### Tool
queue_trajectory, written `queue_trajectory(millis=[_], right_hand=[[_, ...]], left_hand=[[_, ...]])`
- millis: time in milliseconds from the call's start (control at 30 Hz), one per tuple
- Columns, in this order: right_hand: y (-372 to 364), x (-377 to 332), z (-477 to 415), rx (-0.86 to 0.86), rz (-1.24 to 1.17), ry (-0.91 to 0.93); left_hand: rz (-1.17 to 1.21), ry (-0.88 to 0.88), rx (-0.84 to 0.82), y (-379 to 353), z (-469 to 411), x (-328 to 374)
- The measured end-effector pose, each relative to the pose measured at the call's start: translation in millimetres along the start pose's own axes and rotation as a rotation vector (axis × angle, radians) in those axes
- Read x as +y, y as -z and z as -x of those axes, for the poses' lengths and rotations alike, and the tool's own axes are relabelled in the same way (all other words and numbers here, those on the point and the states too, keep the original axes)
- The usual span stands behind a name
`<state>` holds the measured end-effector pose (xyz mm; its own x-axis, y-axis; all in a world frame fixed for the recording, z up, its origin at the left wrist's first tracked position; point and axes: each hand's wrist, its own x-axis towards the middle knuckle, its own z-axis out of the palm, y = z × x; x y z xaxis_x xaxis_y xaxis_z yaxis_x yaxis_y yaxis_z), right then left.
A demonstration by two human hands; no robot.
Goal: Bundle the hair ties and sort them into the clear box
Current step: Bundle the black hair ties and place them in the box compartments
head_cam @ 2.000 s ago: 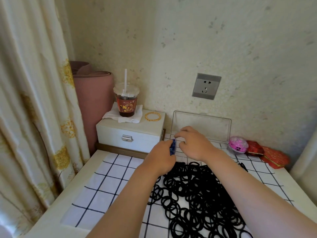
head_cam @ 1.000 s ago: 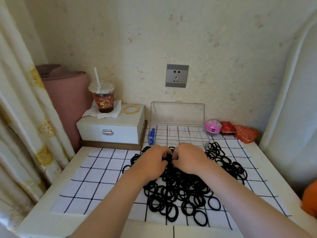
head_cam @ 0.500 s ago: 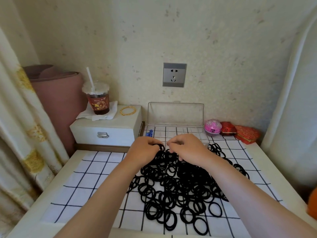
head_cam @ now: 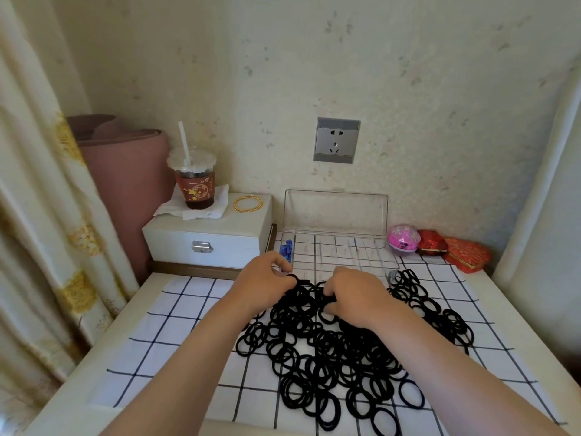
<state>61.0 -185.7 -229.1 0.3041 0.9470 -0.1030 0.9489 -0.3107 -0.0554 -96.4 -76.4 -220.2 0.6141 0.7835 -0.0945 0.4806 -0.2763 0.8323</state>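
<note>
A big heap of black hair ties [head_cam: 339, 350] lies on the white checked cloth [head_cam: 176, 338]. Both my hands rest at the heap's far edge. My left hand [head_cam: 264, 283] pinches a few black ties between thumb and fingers. Curled fingers of my right hand [head_cam: 352, 294] dig into the ties beside it. Just behind the hands stands the clear box [head_cam: 338, 251], its lid [head_cam: 334, 212] upright against the wall. A blue bundle [head_cam: 286, 248] sits in the box's leftmost compartment; the other compartments look empty.
A white drawer box [head_cam: 207, 240] stands at the back left with an iced drink cup [head_cam: 195, 180] on a napkin and a gold bangle [head_cam: 247, 203]. A pink ball [head_cam: 403, 239] and red boxes [head_cam: 452, 251] lie at the back right. A curtain [head_cam: 41, 215] hangs on the left.
Two seconds ago my hands were at the clear box with the blue bundle. The bundle now lies in the box, and both hands have come back to the heap and taken hold of ties.
</note>
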Motion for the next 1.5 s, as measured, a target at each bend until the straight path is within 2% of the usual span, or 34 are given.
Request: queue_trajectory(millis=[100, 233, 433, 500, 633, 733, 800, 900, 1067, 1133, 1200, 1333, 1500], right_hand=[[4.0, 3.7, 1.8, 0.066, -0.098, 0.0], [12.0, 10.6, 6.1, 0.185, -0.406, -0.024], [18.1, 9.6, 9.3, 0.184, -0.546, -0.07], [27.6, 8.7, 10.8, 0.136, -0.731, -0.067], [39.2, 4.0, 18.2, -0.013, -1.262, -0.08], [40.5, 3.7, 19.5, -0.143, -1.428, -0.074], [38.4, 4.7, 18.1, -0.179, -1.459, -0.09], [33.2, 8.5, 12.4, -0.108, -1.386, -0.173], [33.1, 7.8, 11.2, 0.036, -1.064, -0.256], [33.7, 5.1, 11.9, 0.095, -0.923, -0.247], [33.0, 3.6, 11.4, 0.142, -0.886, -0.226], [32.7, 4.0, 13.0, 0.071, -0.959, -0.137], [38.8, 11.9, 14.7, -0.084, -1.311, -0.152]], left_hand=[[0.044, -0.006, 0.005, 0.8, 0.7, 1.6], [0.104, -0.01, 0.065, 1.4, -0.8, 4.8], [0.197, -0.001, 0.099, -6.4, -1.9, 8.0], [0.205, 0.012, 0.106, -10.0, -3.2, 8.0], [0.345, 0.074, 0.101, -16.2, -6.6, 8.1], [0.531, 0.154, -0.013, -19.1, -5.2, 12.9], [0.635, 0.183, -0.135, -20.5, -3.5, 16.3], [0.751, 0.2, -0.254, -22.3, -3.2, 19.0], [0.857, 0.192, -0.317, -22.3, -1.1, 23.6], [0.798, 0.141, -0.34, -23.0, 0.9, 24.0], [0.742, 0.114, -0.317, -23.7, 2.3, 23.4], [0.709, 0.122, -0.227, -20.2, 3.7, 23.4], [0.627, 0.099, -0.14, -17.5, 2.3, 20.1]])
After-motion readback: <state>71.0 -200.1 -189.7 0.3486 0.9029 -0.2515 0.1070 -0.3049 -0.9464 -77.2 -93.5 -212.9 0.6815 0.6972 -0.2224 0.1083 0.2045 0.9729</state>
